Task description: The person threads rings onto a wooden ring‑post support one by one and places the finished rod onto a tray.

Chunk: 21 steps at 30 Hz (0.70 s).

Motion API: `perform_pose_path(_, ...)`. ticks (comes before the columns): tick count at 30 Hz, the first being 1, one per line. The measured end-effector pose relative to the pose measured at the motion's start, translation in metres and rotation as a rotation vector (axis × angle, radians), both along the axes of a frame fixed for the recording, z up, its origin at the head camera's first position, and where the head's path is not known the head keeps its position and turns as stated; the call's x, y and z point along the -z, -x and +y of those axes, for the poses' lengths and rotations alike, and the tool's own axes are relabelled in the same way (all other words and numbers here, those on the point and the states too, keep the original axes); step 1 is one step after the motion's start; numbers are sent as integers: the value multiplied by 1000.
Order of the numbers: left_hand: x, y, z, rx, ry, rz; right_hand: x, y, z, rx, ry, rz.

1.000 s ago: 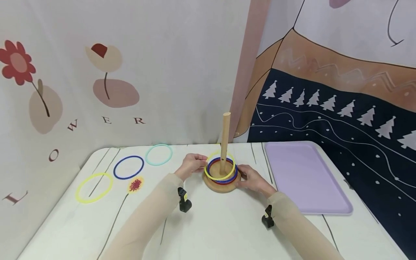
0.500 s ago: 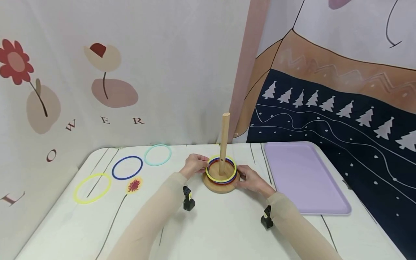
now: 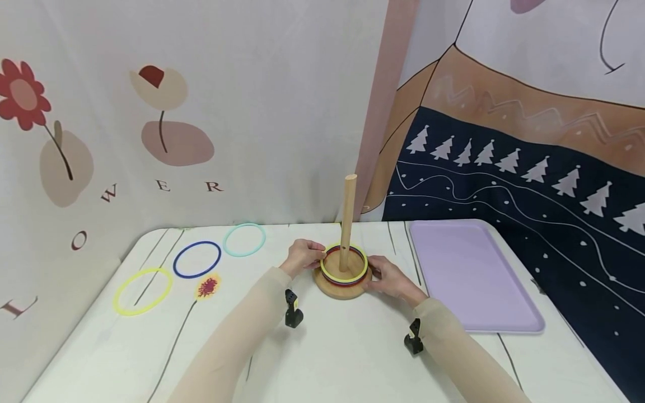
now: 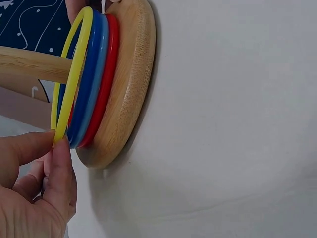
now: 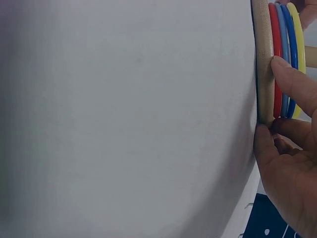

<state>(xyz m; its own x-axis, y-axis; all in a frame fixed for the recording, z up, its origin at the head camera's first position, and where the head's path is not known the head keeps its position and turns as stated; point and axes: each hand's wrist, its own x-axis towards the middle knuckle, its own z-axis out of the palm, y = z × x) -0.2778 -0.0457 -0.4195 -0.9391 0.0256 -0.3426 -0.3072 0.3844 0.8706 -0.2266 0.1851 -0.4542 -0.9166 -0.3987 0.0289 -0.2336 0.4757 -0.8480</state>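
A round wooden base [image 3: 339, 291] with an upright peg [image 3: 348, 218] stands on the table. Stacked round the peg are a red ring [image 4: 111, 64], a light blue ring [image 4: 100, 77], a dark blue ring [image 4: 90, 74] and, on top, a yellow ring [image 4: 75, 74]. My left hand [image 3: 303, 256] pinches the yellow ring's left edge between thumb and finger; that ring leans slightly off the stack in the left wrist view. At the stand's right edge, my right hand [image 3: 395, 280] grips the base, thumb on its rim [image 5: 265, 79].
Loose on the table [image 3: 332, 358] at left lie a yellow ring [image 3: 118, 307], a dark blue ring [image 3: 220, 257] and a turquoise ring [image 3: 265, 239]. A purple tray [image 3: 473, 274] lies on the right. Printed cloth [image 3: 282, 112] hangs behind.
The left hand has lowered the yellow ring from a tilt above the stack down onto it, shifting slightly right. The right hand has stayed at the base.
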Motion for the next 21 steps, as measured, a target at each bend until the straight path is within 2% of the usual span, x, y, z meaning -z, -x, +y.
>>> perform_pose_path(5,2,-4,-2,15,2,22,-4,-3,-1,-17,10,20)
perform_pose_path(9,6,-4,-2,20,5,13,-3,-2,-1,-18,-1,23)
perform_pose_path(13,7,-3,-2,13,1,3,3,0,1,-3,0,-2)
perform_pose_path(21,8,-1,-2,-2,8,4,0,0,0,6,-8,-28)
